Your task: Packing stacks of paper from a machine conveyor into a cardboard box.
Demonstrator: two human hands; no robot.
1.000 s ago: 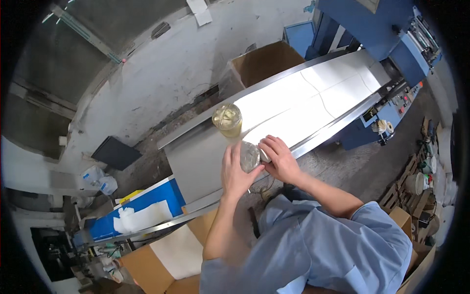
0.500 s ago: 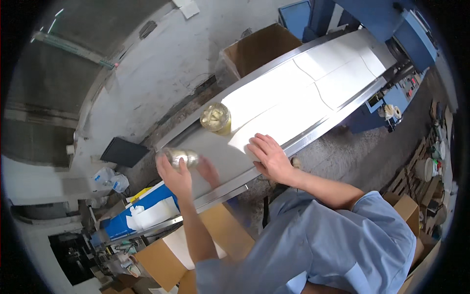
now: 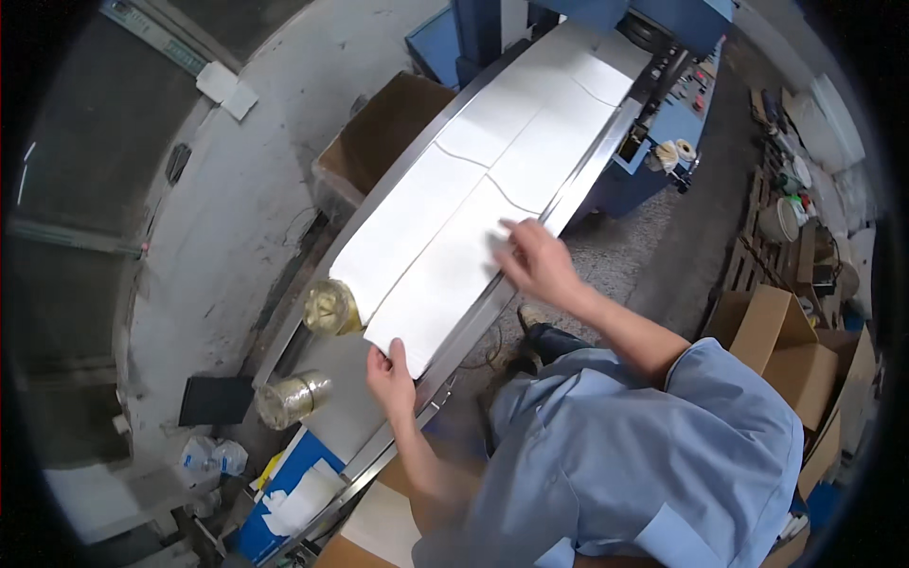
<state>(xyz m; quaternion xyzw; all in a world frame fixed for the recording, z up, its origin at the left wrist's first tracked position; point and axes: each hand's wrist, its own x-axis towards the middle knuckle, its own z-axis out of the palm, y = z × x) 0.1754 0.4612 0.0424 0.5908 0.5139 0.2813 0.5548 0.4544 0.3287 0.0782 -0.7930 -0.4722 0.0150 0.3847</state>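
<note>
White sheets (image 3: 454, 237) lie in two long rows along a metal conveyor table. My left hand (image 3: 390, 381) is closed at the near end of the right row, thumb on the side and fingers curled at the sheet edge. My right hand (image 3: 542, 265) hovers by the right side of the sheets, fingers apart, slightly bent and a little blurred; nothing shows in it. A round, clear-wrapped yellowish roll (image 3: 331, 307) stands against the near end of the left row. Another wrapped roll (image 3: 292, 398) lies on its side nearer to me, apart from my hands.
A blue machine (image 3: 625, 28) stands at the table's far end. An open cardboard box (image 3: 379, 133) sits behind the table on the left. Below its near end are a blue box (image 3: 284, 502) and another carton (image 3: 379, 525). More cartons (image 3: 786, 341) stand at my right.
My left hand has let go of the wrapped roll and moved to the near end of the sheets. My right hand has lifted off the sheets. The view has shifted.
</note>
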